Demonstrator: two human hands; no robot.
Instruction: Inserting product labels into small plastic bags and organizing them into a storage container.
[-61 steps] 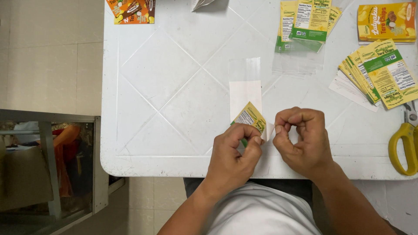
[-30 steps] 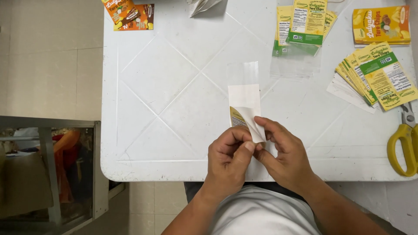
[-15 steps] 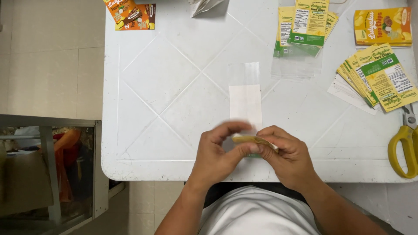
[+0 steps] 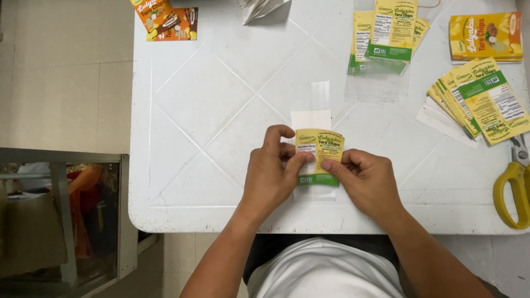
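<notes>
Unfolded now, yellow-green printed label faces up, slightly curled.

The light is bright and even, coming from above, so the white worktop looks almost flat and shows only a soft glare in the middle of the frame. Shadows are weak and short, just under the hands near the lower centre. The picture is sharp overall; the lower left corner is darker.
</notes>
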